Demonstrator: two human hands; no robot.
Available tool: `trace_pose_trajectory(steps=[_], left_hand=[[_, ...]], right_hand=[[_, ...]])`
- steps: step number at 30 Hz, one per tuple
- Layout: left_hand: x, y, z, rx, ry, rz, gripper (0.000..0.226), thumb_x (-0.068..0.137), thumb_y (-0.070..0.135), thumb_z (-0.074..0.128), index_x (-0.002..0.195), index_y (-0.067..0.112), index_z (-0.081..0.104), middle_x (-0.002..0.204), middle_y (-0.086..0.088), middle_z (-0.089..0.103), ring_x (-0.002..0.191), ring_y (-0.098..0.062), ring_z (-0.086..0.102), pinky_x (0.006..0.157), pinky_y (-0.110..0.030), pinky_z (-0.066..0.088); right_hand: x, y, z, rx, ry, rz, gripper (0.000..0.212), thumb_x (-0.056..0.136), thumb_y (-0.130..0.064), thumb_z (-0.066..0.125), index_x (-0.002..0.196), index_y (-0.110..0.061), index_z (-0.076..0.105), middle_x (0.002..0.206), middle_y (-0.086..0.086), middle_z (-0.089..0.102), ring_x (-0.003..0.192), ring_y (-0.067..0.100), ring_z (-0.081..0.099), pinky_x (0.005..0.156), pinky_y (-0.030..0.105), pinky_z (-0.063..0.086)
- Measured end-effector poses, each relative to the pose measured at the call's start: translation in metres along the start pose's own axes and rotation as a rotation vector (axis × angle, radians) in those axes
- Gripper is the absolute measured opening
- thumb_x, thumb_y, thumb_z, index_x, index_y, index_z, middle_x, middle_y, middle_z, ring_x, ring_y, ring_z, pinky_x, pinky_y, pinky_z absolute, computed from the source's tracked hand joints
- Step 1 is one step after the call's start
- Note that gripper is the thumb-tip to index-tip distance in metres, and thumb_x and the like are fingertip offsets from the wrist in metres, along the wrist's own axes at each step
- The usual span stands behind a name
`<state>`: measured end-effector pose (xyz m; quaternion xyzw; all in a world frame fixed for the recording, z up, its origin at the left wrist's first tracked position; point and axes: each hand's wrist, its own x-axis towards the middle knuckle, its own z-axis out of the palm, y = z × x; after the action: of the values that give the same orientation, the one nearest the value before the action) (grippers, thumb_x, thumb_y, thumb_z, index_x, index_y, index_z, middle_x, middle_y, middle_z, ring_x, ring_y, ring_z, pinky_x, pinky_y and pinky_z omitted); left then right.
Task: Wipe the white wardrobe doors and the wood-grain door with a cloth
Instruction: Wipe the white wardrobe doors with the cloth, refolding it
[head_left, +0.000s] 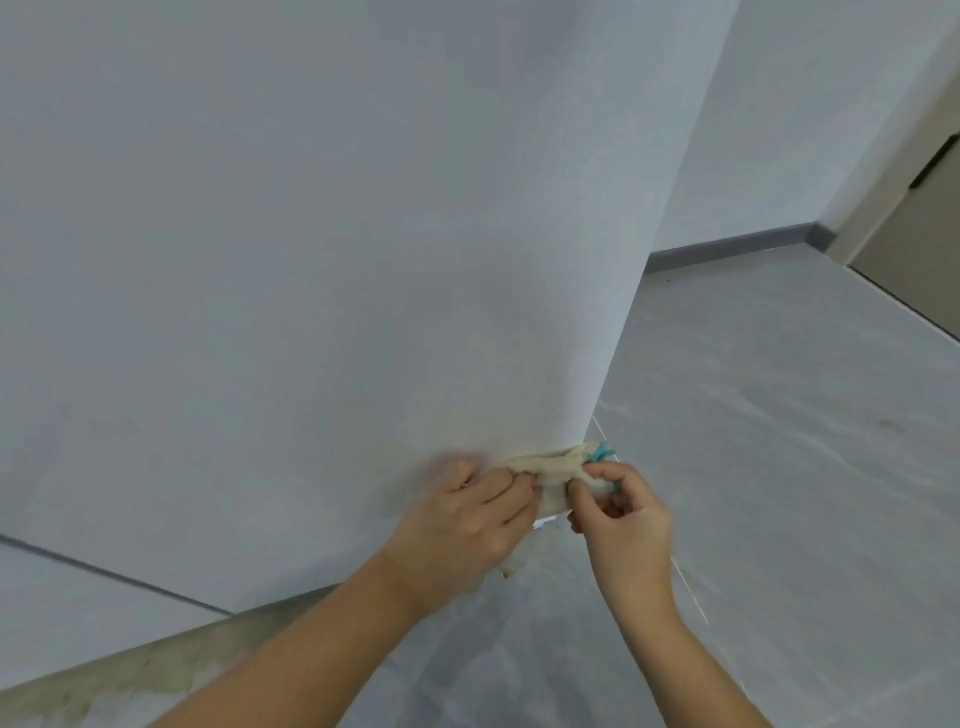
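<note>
Wardrobe door (363, 270); cloth (557, 472) (bunched) between hands (465, 525) (626, 525)

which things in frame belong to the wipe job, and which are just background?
In the job:
- cloth, pinched by left hand and right hand
- white wardrobe door, right behind the cloth
- wood-grain door, far right, untouched

Background:
- grey floor
- wall
- grey skirting

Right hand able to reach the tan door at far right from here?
Probably not. The right hand pinches the cloth with the left hand by the white wardrobe panel; the tan door stands well off across the floor. Nothing blocks it, just too far.
</note>
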<state>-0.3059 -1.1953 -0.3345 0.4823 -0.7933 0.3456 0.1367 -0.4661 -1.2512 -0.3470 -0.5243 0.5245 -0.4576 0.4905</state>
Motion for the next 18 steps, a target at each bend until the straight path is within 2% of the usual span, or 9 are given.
trace_pose_trajectory(steps=[2,6,9,12,14,15,18], left_hand=[[-0.015,0.011,0.019,-0.019,-0.066,0.039,0.027,0.09,0.004,0.051,0.089,0.019,0.073,0.092,0.004,0.069,0.08,-0.015,0.062,0.073,-0.031,0.033],[-0.029,0.026,0.046,-0.016,-0.143,0.108,0.028,0.087,0.001,0.051,0.079,0.019,0.071,0.078,0.004,0.064,0.072,-0.015,0.058,0.071,-0.029,0.031],[-0.032,0.034,0.056,-0.01,-0.239,0.177,0.026,0.081,0.003,0.052,0.067,0.02,0.067,0.067,0.005,0.057,0.066,-0.016,0.052,0.069,-0.029,0.03],[-0.034,0.04,0.062,-0.024,-0.477,0.268,0.01,0.067,0.015,0.07,0.061,0.022,0.067,0.06,0.006,0.055,0.063,-0.016,0.053,0.072,-0.031,0.031],[-0.037,0.044,0.059,-0.051,-0.649,0.242,0.021,0.046,0.025,0.084,0.056,0.024,0.066,0.056,0.008,0.055,0.062,-0.014,0.054,0.072,-0.03,0.037],[-0.038,0.044,0.054,-0.085,-0.677,0.191,0.026,0.04,0.026,0.086,0.055,0.024,0.065,0.055,0.009,0.055,0.061,-0.013,0.055,0.07,-0.028,0.04],[-0.038,0.035,0.027,-0.249,-0.597,0.024,0.026,0.049,0.023,0.085,0.066,0.026,0.065,0.066,0.008,0.061,0.068,-0.015,0.057,0.072,-0.032,0.037]], right_hand=[[0.0,0.03,0.004,-0.046,0.005,0.06,0.018,0.082,-0.002,0.069,0.081,-0.02,0.067,0.063,0.021,0.06,0.057,0.027,0.054,0.062,0.047,0.052],[0.003,0.076,0.009,-0.117,0.002,0.138,0.012,0.083,-0.004,0.069,0.084,-0.016,0.068,0.06,0.011,0.063,0.055,0.02,0.06,0.062,0.043,0.055],[0.004,0.1,0.014,-0.176,0.009,0.217,0.014,0.082,-0.007,0.07,0.079,-0.02,0.066,0.058,0.008,0.065,0.053,0.022,0.062,0.061,0.046,0.057],[0.003,0.114,0.019,-0.29,-0.049,0.301,0.017,0.081,-0.008,0.068,0.073,-0.023,0.063,0.057,0.008,0.065,0.051,0.023,0.062,0.064,0.048,0.057],[-0.001,0.113,0.019,-0.304,-0.127,0.367,0.015,0.083,-0.008,0.065,0.074,-0.019,0.063,0.057,0.008,0.064,0.049,0.021,0.06,0.063,0.05,0.057],[-0.004,0.11,0.017,-0.308,-0.151,0.373,0.013,0.084,-0.009,0.064,0.076,-0.019,0.064,0.059,0.007,0.064,0.05,0.02,0.06,0.063,0.049,0.057],[-0.014,0.096,0.005,-0.441,-0.246,0.2,0.009,0.088,-0.022,0.065,0.094,-0.028,0.068,0.074,-0.002,0.065,0.066,0.015,0.061,0.067,0.037,0.053]])
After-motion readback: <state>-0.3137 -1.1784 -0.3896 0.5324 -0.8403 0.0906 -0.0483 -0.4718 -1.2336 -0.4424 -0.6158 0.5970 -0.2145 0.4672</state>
